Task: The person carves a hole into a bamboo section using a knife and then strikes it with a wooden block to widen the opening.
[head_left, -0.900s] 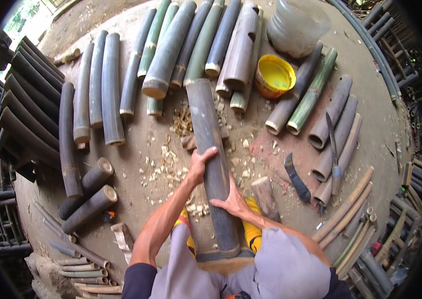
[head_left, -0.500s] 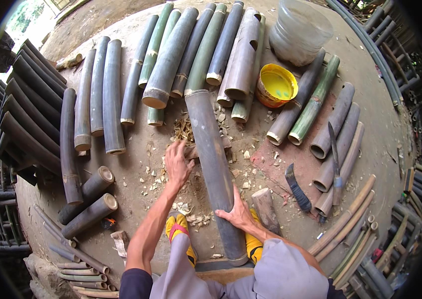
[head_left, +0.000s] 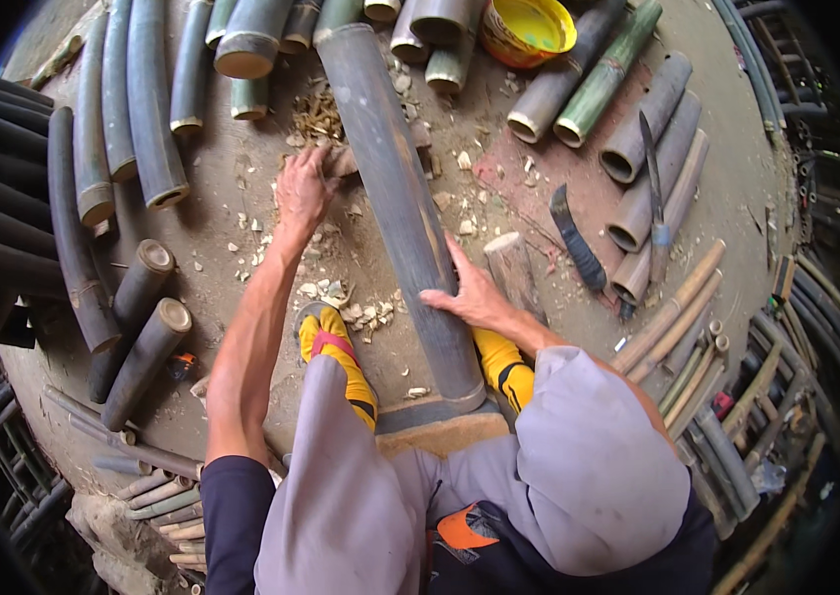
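A long grey-green bamboo pole (head_left: 390, 188) lies lengthwise between my knees, running from my lap away toward the stacked poles. My right hand (head_left: 468, 294) rests flat on its near part, fingers spread over the curve. My left hand (head_left: 303, 186) reaches to the ground on the pole's left side, its fingers closing around a small brownish wood piece (head_left: 343, 162) beside the pole. Wood chips (head_left: 341, 297) lie scattered around it.
A short wooden mallet block (head_left: 517, 273) and a dark curved knife (head_left: 576, 236) lie right of the pole. Another blade (head_left: 653, 183) rests on cut bamboo sections (head_left: 638, 149). A yellow bowl (head_left: 527, 28) sits far ahead. Bamboo poles (head_left: 132, 109) line the left; my yellow sandals (head_left: 336, 347) flank the pole.
My left hand left the pole and reached down to the ground on its left, onto a small wood piece. My right hand slid a little further up the pole. The view tilted closer.
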Demonstrator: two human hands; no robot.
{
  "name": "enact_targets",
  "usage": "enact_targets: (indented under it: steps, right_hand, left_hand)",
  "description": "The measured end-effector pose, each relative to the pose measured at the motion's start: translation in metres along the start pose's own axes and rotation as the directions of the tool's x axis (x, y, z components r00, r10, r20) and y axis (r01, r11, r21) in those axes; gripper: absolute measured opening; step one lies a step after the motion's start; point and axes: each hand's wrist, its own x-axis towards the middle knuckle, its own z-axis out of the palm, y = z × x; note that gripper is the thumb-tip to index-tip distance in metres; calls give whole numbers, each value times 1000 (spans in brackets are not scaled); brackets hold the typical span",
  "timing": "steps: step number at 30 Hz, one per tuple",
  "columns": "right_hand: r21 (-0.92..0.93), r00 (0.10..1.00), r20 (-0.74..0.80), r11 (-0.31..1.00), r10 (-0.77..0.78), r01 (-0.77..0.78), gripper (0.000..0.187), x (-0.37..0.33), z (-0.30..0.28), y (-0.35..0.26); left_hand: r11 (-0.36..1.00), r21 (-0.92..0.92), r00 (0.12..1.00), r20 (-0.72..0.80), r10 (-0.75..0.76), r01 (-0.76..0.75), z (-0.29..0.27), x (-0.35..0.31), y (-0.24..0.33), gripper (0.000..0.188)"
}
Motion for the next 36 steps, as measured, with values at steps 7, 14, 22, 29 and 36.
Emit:
enact_targets:
  steps: [7, 14, 22, 29, 36]
  right_hand:
    - [494, 610, -593, 836, 526, -240, 32, -121, 22, 126]
    - [542, 515, -420, 662, 747, -517, 41, -99, 88, 156]
    - [466, 595, -361, 692, 718, -552, 53, -158, 97, 131]
    - [373, 694, -306, 753, 652, -543, 63, -265, 113, 71]
    - [-105, 857, -441, 933, 267, -345, 98, -182, 127, 16]
  left_hand:
    - [1000, 3, 1000, 26, -16, 16, -5, 3, -5, 57]
    - [1000, 7, 1000, 11, 17, -17, 5, 0, -9, 56]
    - [999, -48, 1000, -14, -25, 24, -8, -6, -14, 50]
    - [999, -13, 999, 14, 47, -47, -2, -2, -6, 54]
    - [999, 10, 998, 49, 40, -40, -11, 0, -6, 53]
